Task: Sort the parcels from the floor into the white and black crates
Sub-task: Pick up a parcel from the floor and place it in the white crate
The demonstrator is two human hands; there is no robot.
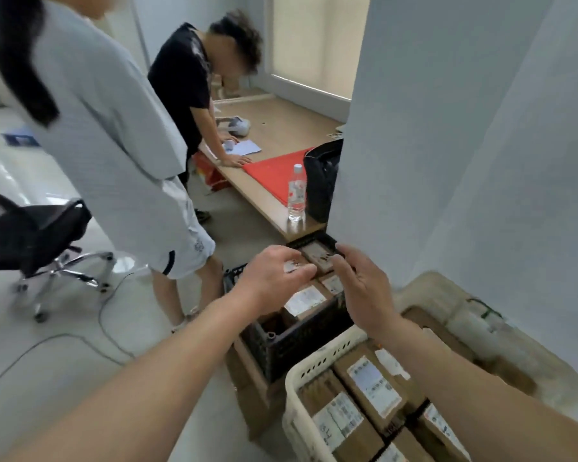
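Observation:
A black crate [281, 345] stands on the floor and holds several brown parcels with white labels. Both my hands are over it. My left hand [274, 278] curls its fingers on the edge of a small brown parcel [317, 258] that lies on top of the others. My right hand [364, 285] is at that parcel's right side with its fingers apart. A white crate [301, 371] stands nearer to me at the lower right and is packed with labelled brown parcels [371, 385]. The frame is blurred by motion.
A person in a grey shirt [114, 128] stands close to the left of the crates. Another person in black [187, 78] leans on a wooden table [281, 128] with a water bottle [297, 191] and a black bag [321, 181]. An office chair [30, 235] is left, a beige sack [481, 328] right.

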